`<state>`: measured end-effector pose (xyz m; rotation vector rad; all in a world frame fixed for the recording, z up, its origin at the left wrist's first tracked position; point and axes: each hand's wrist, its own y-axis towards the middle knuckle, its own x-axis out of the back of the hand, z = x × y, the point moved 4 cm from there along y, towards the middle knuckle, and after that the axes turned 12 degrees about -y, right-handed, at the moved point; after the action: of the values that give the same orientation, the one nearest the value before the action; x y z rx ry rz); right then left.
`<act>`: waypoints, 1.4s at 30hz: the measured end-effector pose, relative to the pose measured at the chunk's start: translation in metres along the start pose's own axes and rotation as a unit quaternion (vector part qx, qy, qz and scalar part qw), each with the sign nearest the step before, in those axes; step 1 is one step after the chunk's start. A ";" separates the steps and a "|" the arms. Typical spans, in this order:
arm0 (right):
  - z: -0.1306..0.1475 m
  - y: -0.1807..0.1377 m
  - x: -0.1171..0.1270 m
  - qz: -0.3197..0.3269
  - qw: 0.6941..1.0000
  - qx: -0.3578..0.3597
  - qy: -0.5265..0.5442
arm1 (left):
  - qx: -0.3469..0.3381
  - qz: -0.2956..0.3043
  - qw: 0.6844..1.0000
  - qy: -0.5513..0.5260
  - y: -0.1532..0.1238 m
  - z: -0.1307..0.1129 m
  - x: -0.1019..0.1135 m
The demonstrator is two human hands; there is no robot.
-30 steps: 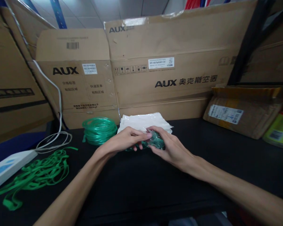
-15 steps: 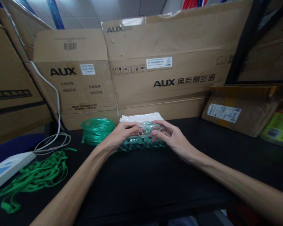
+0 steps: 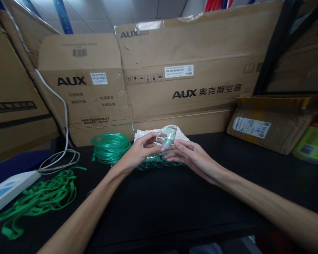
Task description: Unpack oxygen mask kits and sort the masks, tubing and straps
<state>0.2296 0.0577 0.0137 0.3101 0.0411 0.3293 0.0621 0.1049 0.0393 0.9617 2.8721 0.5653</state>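
A clear, green-tinted oxygen mask (image 3: 170, 133) is raised over the middle of the dark tabletop, its narrow connector tilted down toward me. My left hand (image 3: 145, 148) pinches the mask from its left side between thumb and fingers. Close by on the right, my right hand (image 3: 189, 153) has its fingers loosely stretched and apart, the tips at the mask's lower right edge; whether they touch it I cannot tell. Beneath both hands lies a row of similar clear green masks (image 3: 159, 163), partly covered by the hands. White plastic bags (image 3: 144, 133) lie just behind them.
Coiled green tubing (image 3: 110, 148) and a heap of green elastic straps (image 3: 47, 194) lie to the left. A white power strip (image 3: 13, 192) with a cable is at far left. Cardboard boxes (image 3: 201, 77) wall off the back; a smaller carton (image 3: 254, 127) and yellow-green container (image 3: 314, 143) stand right.
The mask has turned from lying flat between both hands to upright, connector down. My right hand has loosened its fingers from it, while my left keeps hold.
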 end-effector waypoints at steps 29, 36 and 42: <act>0.008 0.001 0.016 -0.118 0.915 0.139 -0.360 | -0.049 -0.026 0.992 0.110 -0.004 -0.010 -0.011; 0.009 0.001 0.016 -0.110 0.918 0.125 -0.359 | -0.046 0.014 0.985 0.164 -0.002 0.005 -0.014; 0.008 0.001 0.016 -0.102 0.917 0.120 -0.367 | -0.063 0.035 0.979 0.192 -0.005 0.005 -0.015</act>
<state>0.2449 0.0613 0.0214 0.6531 -0.6279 -0.0182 0.0722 0.0938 0.0316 1.0369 3.0843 1.0316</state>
